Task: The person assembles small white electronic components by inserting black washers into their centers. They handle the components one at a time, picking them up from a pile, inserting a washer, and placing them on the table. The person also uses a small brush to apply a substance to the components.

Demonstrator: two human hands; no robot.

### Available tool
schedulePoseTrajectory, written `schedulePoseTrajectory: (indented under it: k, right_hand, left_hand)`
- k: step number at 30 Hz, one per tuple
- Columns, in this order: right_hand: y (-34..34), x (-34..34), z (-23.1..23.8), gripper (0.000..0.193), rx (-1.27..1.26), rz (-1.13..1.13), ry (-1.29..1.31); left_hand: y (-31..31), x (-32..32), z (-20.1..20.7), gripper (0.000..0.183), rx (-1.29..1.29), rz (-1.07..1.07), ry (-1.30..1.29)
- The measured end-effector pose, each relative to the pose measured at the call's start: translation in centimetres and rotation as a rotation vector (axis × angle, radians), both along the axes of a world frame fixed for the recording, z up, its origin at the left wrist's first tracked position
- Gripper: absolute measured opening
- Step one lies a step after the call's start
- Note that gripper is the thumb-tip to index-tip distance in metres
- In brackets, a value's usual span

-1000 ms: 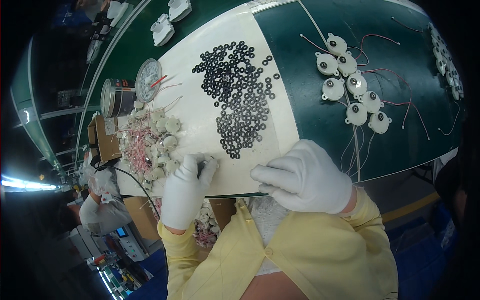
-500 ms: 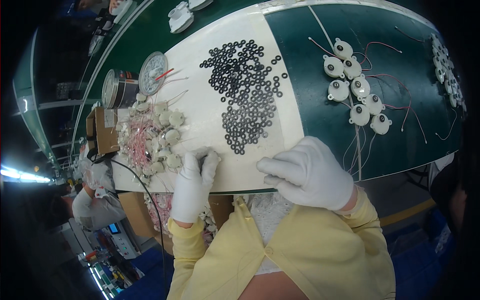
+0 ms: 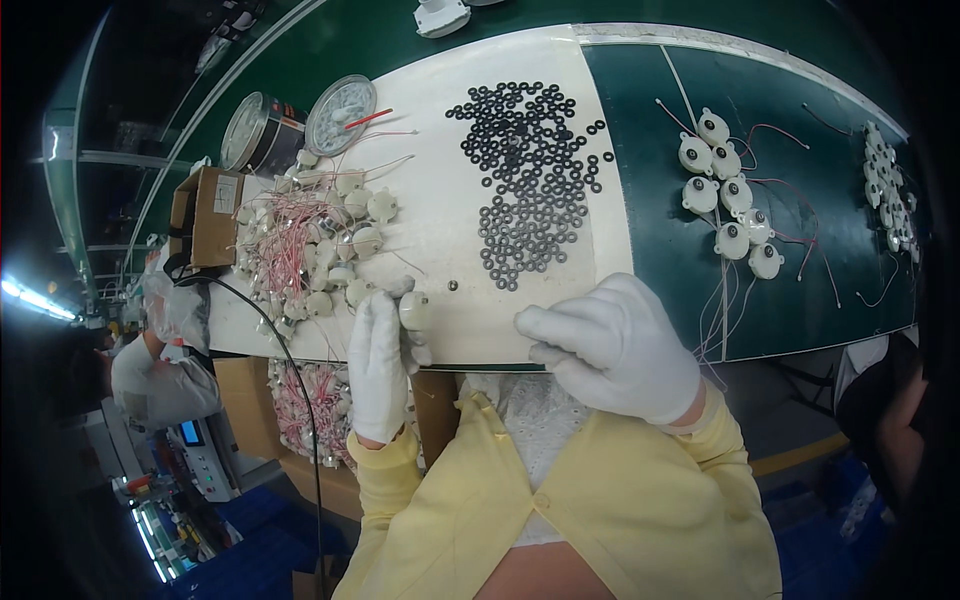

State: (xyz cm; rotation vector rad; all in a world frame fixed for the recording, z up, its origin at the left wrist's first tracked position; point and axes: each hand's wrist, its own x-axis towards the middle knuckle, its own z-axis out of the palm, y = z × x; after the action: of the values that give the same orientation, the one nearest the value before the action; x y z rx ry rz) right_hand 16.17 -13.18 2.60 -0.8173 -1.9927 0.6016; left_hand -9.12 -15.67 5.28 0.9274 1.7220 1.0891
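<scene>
Between the thumb and fingers of my gloved left hand point(image 3: 378, 350) is a small round white motor point(image 3: 412, 311), tilted up on edge. A pile of similar white motors point(image 3: 318, 250) with pink and white leads lies beside that hand. One small dark ring point(image 3: 453, 286) sits alone on the white board, just right of the held motor. My gloved right hand point(image 3: 625, 345) is closed near the board's front edge, thumb and fingertips together; whatever they may pinch is hidden. Ahead of both hands spread many black rings point(image 3: 520, 180).
On the green mat point(image 3: 650, 270) at right stands a group of motors point(image 3: 733, 192) with dark centres. A tin point(image 3: 263, 132), a round lid point(image 3: 341, 115) with a red stick, and a cardboard box point(image 3: 212, 215) are at left. A black cable point(image 3: 300, 385) hangs over the front edge.
The view has shifted, so the table contents appear farther right. My left hand has turned and now shows the white motor. A lone dark ring now shows beside it. The right hand stays closed.
</scene>
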Motion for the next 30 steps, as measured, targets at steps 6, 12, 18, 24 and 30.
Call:
schedulePoseTrajectory:
  k: [6, 12, 18, 24, 30]
  right_hand:
    - [0.0, -0.1, -1.1, 0.037, -0.031, -0.013, -0.014]
    - [0.0, -0.1, -1.4, 0.033, -0.086, -0.023, -0.032]
    - [0.2, 0.1, -1.7, 0.033, -0.091, -0.002, -0.004]
    - [0.3, 0.2, -1.7, 0.032, -0.127, 0.044, 0.0]
    - [0.5, 0.2, -1.9, 0.033, -0.099, 0.06, 0.041]
  left_hand:
    - [0.9, -0.5, -0.8, 0.03, 0.074, -0.101, 0.193]
    - [1.5, -1.8, -1.4, 0.019, 0.164, -0.461, 0.69]
    - [0.8, -2.5, -0.6, 0.021, -0.039, -0.419, 0.347]
    - [3.5, -2.7, -0.7, 0.021, 0.182, -0.564, 0.551]
    - [5.4, -2.4, -0.6, 0.02, 0.307, -0.706, 0.749]
